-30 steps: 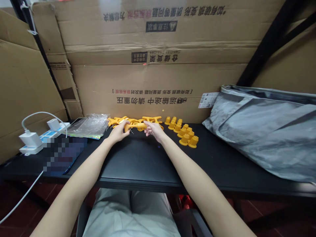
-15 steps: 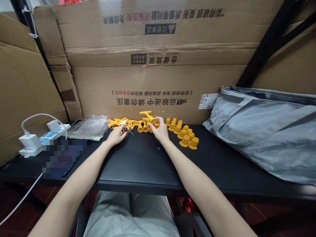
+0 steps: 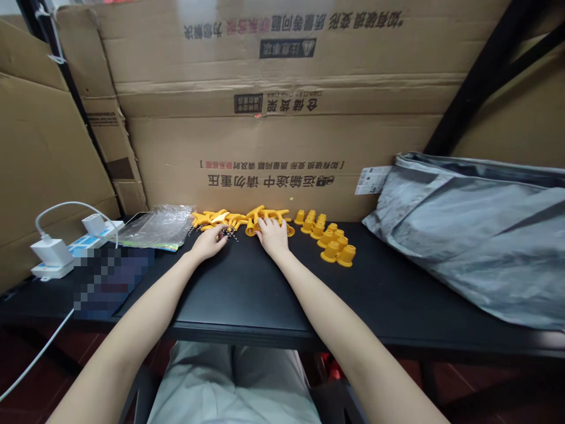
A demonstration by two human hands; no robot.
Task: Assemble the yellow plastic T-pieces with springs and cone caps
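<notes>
Looks partly done: some cupped handles [image 3: 250, 228] under right hand [image 3: 273, 237], bare handles [image 3: 214, 217] at left hand [image 3: 209, 242], loose cups [image 3: 325, 238] unfitted; can't tell if either hand's fingers grip.

Orange-yellow handles [image 3: 254, 212] at the right fingers [image 3: 270, 224]; matching cups [image 3: 325, 238] to their right; black table [image 3: 247, 282] beneath; brown cardboard [image 3: 282, 138] behind, printed black and red.
</notes>
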